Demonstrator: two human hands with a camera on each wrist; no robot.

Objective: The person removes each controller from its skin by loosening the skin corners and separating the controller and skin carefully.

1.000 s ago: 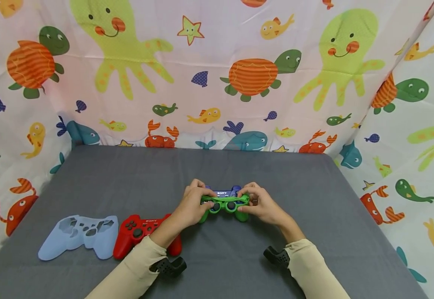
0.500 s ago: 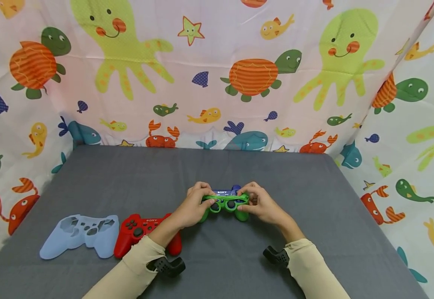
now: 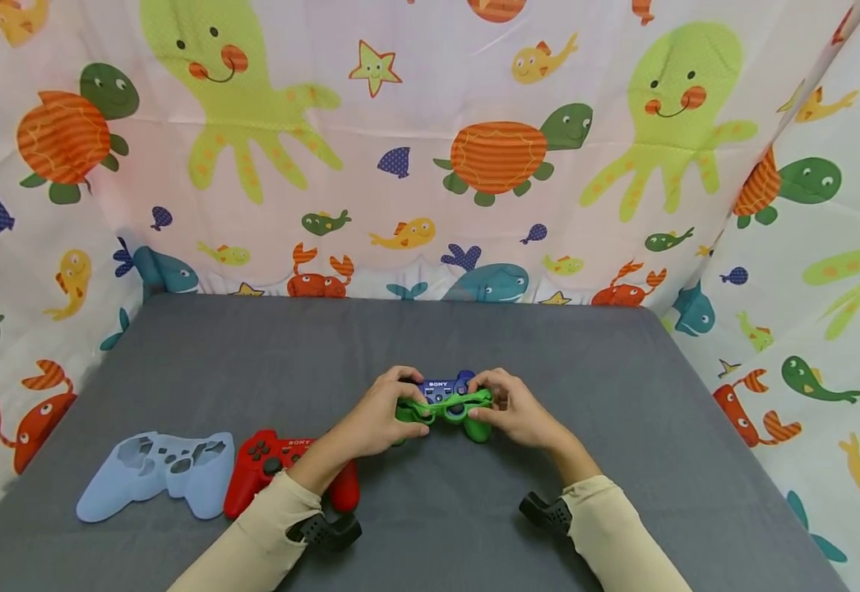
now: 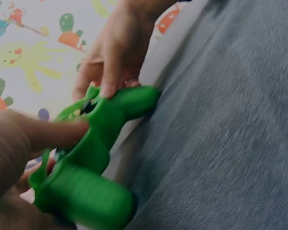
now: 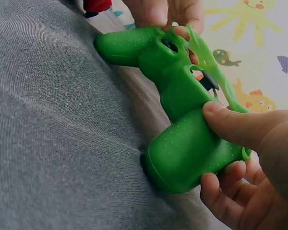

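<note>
A blue Sony game controller (image 3: pixel 439 390) sits partly inside a green silicone cover (image 3: pixel 478 431) at mid-table. Green wraps both controller grips, while the cover's upper edge is stretched in a band across the controller's face, leaving its top part bare. My left hand (image 3: pixel 381 413) grips the left side, its thumb (image 4: pixel 67 133) pressed on the cover. With thumb and curled fingers, my right hand (image 3: pixel 520 413) pinches the right side. A dark thumbstick (image 5: pixel 209 80) pokes through an opening in the green cover. My fingers hide the controller's outer upper corners.
A red Sony controller (image 3: pixel 243 481) lies to the left, partly behind my left forearm. Beside it is a light blue silicone cover (image 3: pixel 204 489), flat on the grey cloth (image 3: pixel 622 386). A curtain printed with sea animals (image 3: pixel 430 99) surrounds the table's back and sides.
My left thumb has moved lower on the cover, toward me. The cover's band now slopes down on the left, baring more of the controller's face. My right hand keeps nearly the same place.
</note>
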